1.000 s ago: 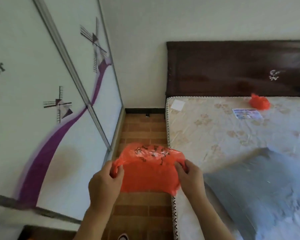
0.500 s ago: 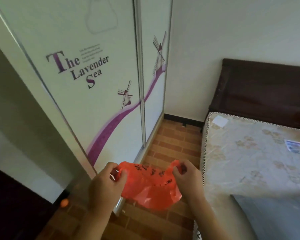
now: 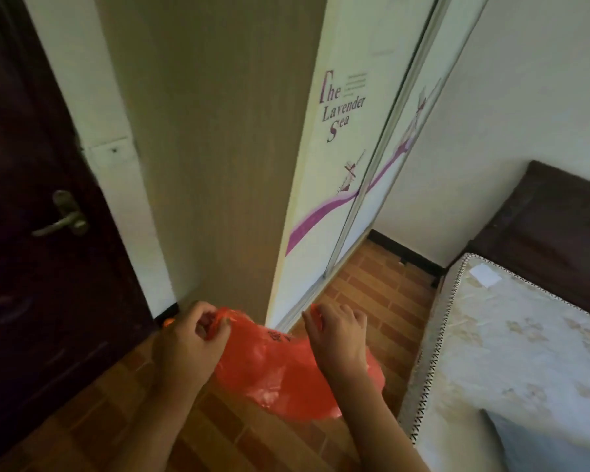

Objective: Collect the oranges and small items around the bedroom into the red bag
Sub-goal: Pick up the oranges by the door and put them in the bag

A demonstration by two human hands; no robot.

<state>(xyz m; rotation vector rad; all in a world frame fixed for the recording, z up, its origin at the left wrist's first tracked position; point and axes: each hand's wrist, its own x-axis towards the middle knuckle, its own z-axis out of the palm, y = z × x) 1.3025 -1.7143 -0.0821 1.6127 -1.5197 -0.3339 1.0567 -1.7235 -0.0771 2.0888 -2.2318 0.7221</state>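
Head view: left hand [image 3: 188,338] and right hand [image 3: 338,335] each pinch the red bag's [image 3: 286,373] rim, holding it above the floor [image 3: 372,287]. Step: opening the bag; next, likely reaching the orange [image 3: 168,322] by the door [image 3: 48,267].

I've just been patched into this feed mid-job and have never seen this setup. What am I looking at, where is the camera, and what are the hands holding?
There is no machine here: a person works with bare hands, and the single wide-angle camera sits on their head, looking forward and down. The left hand and right hand each pinch the top edge of a thin red bag, with the fingers curled into the plastic. It hangs over a brick-pattern floor. Ahead stands a wardrobe lettered "The Lavender Sea", left is a dark door with a lever handle, right is a bare mattress. A small orange thing peeks out on the floor by the door, beside the left hand; I cannot tell what it is.
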